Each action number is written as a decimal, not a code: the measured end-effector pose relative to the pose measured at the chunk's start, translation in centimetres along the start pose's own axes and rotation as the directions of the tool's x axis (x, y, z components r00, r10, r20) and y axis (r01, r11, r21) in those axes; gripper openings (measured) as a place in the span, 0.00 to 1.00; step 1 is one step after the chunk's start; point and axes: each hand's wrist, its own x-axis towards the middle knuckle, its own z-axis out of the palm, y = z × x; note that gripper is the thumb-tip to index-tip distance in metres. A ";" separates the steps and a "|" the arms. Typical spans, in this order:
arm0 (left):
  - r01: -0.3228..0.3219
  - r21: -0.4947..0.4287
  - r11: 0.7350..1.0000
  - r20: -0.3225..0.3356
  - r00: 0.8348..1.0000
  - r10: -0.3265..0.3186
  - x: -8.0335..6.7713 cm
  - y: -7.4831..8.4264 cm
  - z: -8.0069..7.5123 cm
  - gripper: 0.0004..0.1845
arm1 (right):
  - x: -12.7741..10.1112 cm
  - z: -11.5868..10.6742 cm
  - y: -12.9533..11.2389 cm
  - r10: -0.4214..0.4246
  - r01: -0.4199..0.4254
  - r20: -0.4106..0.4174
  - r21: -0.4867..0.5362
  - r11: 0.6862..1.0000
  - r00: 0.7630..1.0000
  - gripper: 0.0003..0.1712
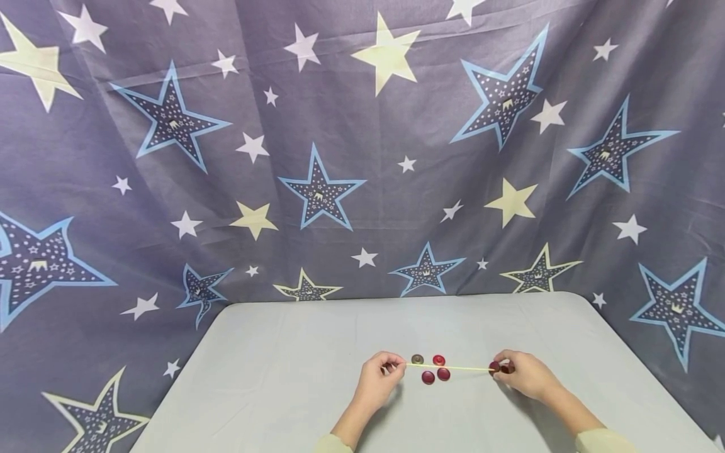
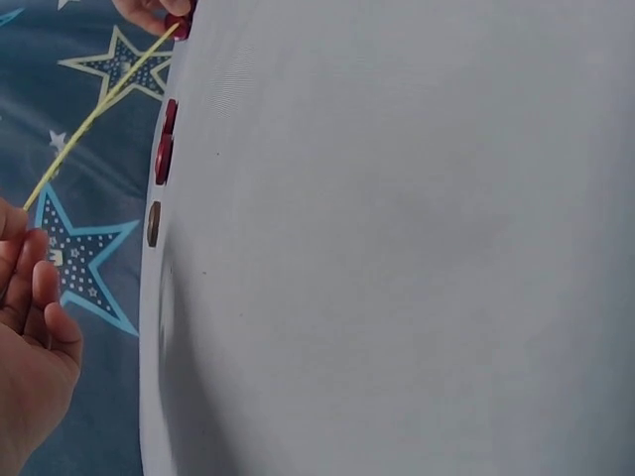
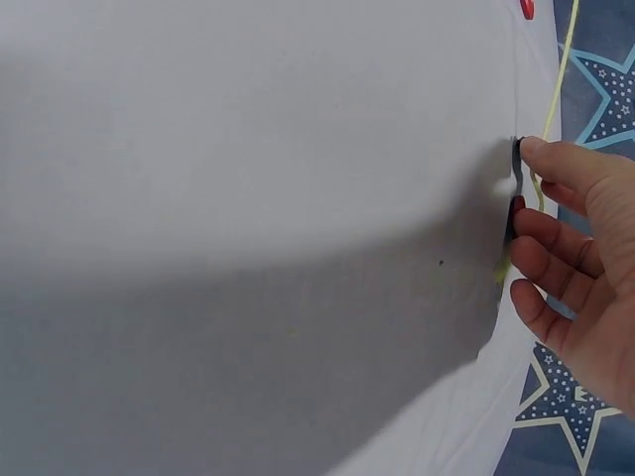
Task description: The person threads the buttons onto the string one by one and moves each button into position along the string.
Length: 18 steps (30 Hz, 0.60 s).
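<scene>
A thin yellow string (image 1: 453,367) is stretched taut between my two hands, just above the pale table (image 1: 283,377). My left hand (image 1: 396,367) pinches its left end. My right hand (image 1: 501,368) pinches a dark red button (image 1: 494,367) at the string's right end, with a second dark button (image 1: 506,370) right beside it at the fingertips. In the right wrist view, my right hand's fingers (image 3: 556,258) curl around these buttons (image 3: 516,213) and the string (image 3: 562,89). In the left wrist view, the string (image 2: 99,109) runs away from my left hand (image 2: 30,327).
Loose on the table between the hands lie a brown button (image 1: 417,359) and three red buttons (image 1: 438,360), (image 1: 428,377), (image 1: 443,374), under or beside the string. A star-patterned cloth (image 1: 340,157) hangs behind and drapes around the table.
</scene>
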 end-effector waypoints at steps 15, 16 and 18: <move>0.000 0.037 0.999 -0.023 1.000 0.000 0.2 -0.2 0.0 0.04 | -0.2 0.0 0.7 0.003 -0.003 -0.004 -0.011 1.000 1.000 0.11; 0.002 0.036 0.999 -0.021 1.000 -0.002 0.2 -0.2 0.0 0.04 | -0.2 -0.1 0.7 0.001 -0.001 -0.005 -0.012 1.000 1.000 0.11; 0.000 0.032 0.999 -0.020 1.000 0.000 0.1 -0.2 -0.1 0.04 | -0.3 -0.1 0.7 -0.004 0.004 -0.005 -0.012 1.000 1.000 0.11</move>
